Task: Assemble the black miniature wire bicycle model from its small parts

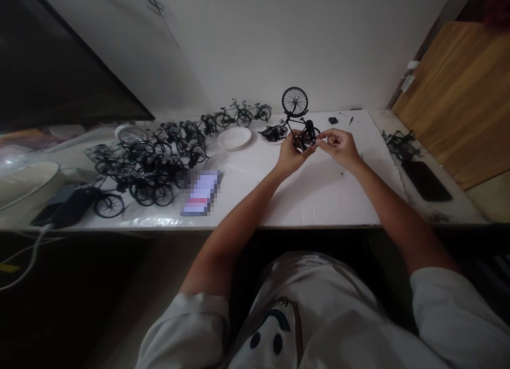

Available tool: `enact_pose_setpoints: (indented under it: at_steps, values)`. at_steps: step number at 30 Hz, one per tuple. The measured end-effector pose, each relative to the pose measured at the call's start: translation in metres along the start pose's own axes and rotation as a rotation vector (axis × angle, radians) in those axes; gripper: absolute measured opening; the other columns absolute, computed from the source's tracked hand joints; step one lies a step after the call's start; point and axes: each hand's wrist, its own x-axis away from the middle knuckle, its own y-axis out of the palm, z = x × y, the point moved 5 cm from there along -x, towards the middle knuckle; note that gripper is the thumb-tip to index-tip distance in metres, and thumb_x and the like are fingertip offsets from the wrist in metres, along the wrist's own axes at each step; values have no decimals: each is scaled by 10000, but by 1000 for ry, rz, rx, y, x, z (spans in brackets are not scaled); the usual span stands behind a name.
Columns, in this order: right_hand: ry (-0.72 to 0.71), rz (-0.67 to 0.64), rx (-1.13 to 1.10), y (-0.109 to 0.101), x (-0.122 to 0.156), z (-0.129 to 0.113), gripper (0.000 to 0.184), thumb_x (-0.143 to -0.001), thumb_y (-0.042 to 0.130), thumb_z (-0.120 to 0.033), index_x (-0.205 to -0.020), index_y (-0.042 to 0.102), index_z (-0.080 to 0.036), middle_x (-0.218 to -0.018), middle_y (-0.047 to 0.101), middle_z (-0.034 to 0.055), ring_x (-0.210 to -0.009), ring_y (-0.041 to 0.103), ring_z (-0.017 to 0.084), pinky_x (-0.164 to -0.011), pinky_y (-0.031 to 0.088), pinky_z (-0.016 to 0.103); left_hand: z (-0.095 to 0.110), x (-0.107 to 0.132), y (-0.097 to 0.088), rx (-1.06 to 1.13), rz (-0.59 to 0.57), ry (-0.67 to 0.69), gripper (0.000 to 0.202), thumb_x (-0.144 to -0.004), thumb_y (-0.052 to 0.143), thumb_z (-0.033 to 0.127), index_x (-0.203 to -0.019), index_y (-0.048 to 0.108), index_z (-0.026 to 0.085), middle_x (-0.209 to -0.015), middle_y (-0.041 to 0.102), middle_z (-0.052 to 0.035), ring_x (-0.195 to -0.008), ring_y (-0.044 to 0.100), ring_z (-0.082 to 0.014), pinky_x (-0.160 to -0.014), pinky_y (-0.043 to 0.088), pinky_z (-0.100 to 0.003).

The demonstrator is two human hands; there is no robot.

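Note:
A black miniature bicycle (295, 117) is held up above the white board, one spoked wheel at the top and the other low between my hands. My left hand (292, 155) is closed around its lower part. At its right side, my right hand (338, 145) pinches with thumb and index finger by the lower wheel; whatever lies between those fingertips is too small to make out. Just behind my left hand, a heap of small black parts (273, 132) sits on a pale dish. A shallow white plate (234, 138) stands further left.
Many miniature bicycles (151, 162) crowd the left side, with more along the wall. A lit phone (201, 192) lies on the board (319, 202). Small black pieces (333, 120) lie at the back right. Beyond the board's right edge are a dark phone (426, 180) and a wooden panel (458, 98).

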Motion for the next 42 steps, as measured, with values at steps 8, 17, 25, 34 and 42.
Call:
enact_pose_setpoints:
  at_steps: [8, 17, 25, 34, 42]
  values:
    - [288, -126, -281, 1, -6, 29, 500, -679, 1034, -576, -928, 796, -213, -605, 470, -82, -490, 335, 70, -426, 240, 253, -4, 0, 0, -52, -25, 80, 486, -784, 993, 413, -1045, 626, 232, -965, 757, -25, -766, 678, -133, -655, 523, -279]
    - [416, -167, -390, 2, -4, 32, 508, -640, 1082, -513, -907, 806, -181, -567, 518, -70, -494, 309, 50, -418, 238, 225, -6, 0, 2, -82, -40, 75, 472, -798, 984, 394, -1030, 606, 233, -952, 758, -24, -765, 702, -137, -672, 594, -284]
    - [391, -111, -327, 2, -3, 33, 464, -672, 1072, -480, -907, 811, -177, -616, 572, -49, -487, 334, 47, -422, 225, 242, -7, 0, 1, -105, -17, 39, 467, -796, 985, 359, -1023, 597, 231, -939, 753, -21, -751, 708, -136, -667, 607, -284]
    - [386, -141, -333, 3, -2, 34, 436, -699, 1063, -465, -912, 809, -182, -652, 585, -45, -501, 314, 48, -435, 239, 251, -10, -1, 1, -53, -30, -30, 535, -748, 1020, 381, -1013, 582, 226, -921, 755, -21, -752, 731, -142, -679, 631, -288]
    - [366, -132, -310, 2, -2, 33, 488, -654, 1070, -511, -916, 823, -182, -615, 516, -64, -520, 309, 58, -453, 233, 252, -15, -2, 1, -14, -28, -70, 529, -738, 1017, 366, -1004, 582, 223, -925, 761, -22, -744, 731, -142, -679, 645, -304]
